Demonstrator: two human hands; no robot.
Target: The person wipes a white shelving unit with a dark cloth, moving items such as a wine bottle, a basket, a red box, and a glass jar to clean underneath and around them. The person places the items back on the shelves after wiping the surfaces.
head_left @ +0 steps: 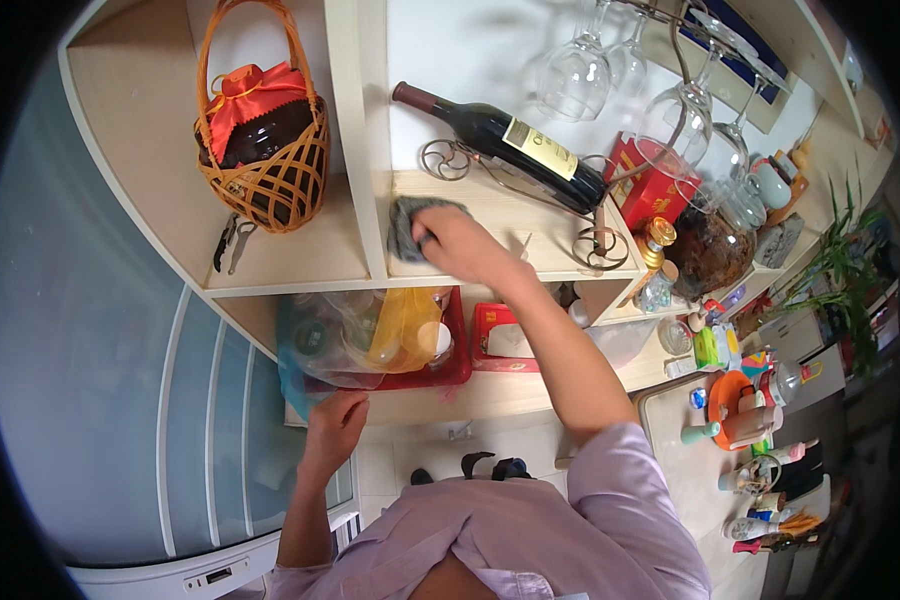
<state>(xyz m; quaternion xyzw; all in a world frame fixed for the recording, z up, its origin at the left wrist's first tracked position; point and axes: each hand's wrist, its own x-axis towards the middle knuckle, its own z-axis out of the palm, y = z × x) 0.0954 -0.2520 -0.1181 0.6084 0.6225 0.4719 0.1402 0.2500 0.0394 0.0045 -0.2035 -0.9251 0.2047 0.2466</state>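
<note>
In the head view, my right hand (457, 244) presses a grey cloth (412, 225) onto the left end of a pale wooden shelf (487, 202), beside its upright divider (360, 150). A dark wine bottle (506, 142) lies tilted above that hand in a scrolled metal wine rack (596, 247). My left hand (337, 424) is loosely curled, with nothing visible in it, by the front edge of the lower counter (412, 409). Just above it is a red tray (457, 352) holding jars and a yellow plastic bag (405, 330).
Stemmed glasses (577, 75) hang upside down from the rack. A wicker basket (262, 172) with a dark jar and a corkscrew (225, 244) occupy the left compartment. A red box (649, 180), a gold-capped bottle (654, 244) and a large glass jar (709, 247) stand at right.
</note>
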